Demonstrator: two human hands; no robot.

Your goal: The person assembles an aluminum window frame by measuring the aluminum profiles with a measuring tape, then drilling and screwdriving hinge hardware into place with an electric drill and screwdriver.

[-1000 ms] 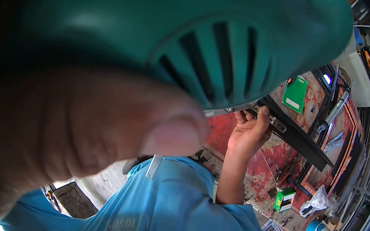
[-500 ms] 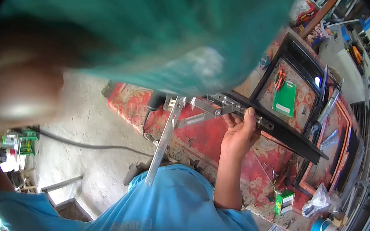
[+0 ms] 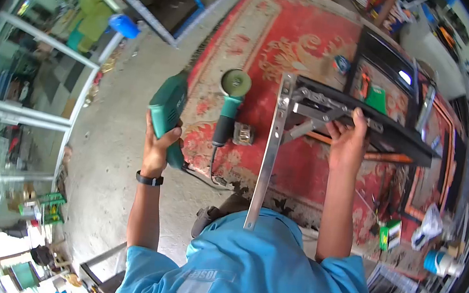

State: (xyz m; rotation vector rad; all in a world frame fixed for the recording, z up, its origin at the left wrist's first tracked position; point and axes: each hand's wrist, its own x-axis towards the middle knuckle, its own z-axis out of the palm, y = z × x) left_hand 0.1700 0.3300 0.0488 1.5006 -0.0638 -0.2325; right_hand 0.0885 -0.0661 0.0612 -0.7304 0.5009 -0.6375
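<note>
My left hand [image 3: 159,143] grips a green corded drill [image 3: 168,102] over the concrete floor, left of the carpet; its front end is hard to make out. My right hand [image 3: 347,146] is closed around a black frame bar [image 3: 402,138], thumb on top and fingers underneath. Fixed along this bar is a metal hinge stay [image 3: 323,112] with folding arms. A long silver strip with holes [image 3: 267,168] hangs from the left end of the hinge toward my shirt. Between my hands, a green angle grinder [image 3: 229,111] lies on the red carpet [image 3: 296,171].
A small box [image 3: 243,135] sits beside the grinder. Black frames [image 3: 369,52] lie at the right, near a green card [image 3: 376,98]. A green-and-white box [image 3: 390,234], a plastic bag [image 3: 428,226] and a blue-and-white container [image 3: 441,263] stand lower right. Glass panels [image 3: 33,69] line the left.
The drill and my left hand, blurred close to the camera before, have moved down and away to the floor side. My right hand still holds the bar, shifted right and slightly up in view.
</note>
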